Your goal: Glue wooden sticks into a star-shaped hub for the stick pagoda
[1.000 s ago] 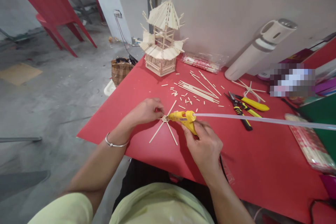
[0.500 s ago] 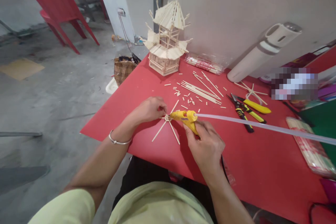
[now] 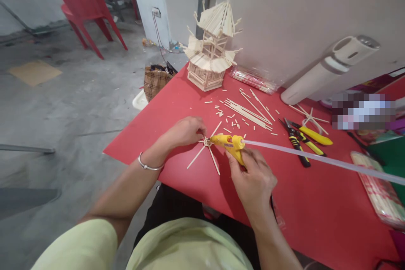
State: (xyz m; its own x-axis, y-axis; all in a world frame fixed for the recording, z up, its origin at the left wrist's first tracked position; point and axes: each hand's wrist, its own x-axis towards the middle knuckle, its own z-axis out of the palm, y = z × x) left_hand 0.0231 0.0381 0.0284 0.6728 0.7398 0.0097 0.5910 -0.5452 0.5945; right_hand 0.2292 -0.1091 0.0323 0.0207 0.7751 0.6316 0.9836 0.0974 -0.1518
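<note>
Beside the stick frame, left hand: fingers curled; whether they pinch anything, we cannot tell.
Stick frame: on the table; we are probably gluing its centre.
Right hand: gripping the glue gun; next, we likely need steady aim.

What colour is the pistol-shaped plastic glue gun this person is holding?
The pistol-shaped glue gun is mostly bright yellow; the head view shows it best.

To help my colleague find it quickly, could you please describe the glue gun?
Find the red table, then the right hand over its near side. This hand grips the yellow glue gun; unlike the pliers nearby, it has a long translucent stick behind.
</note>
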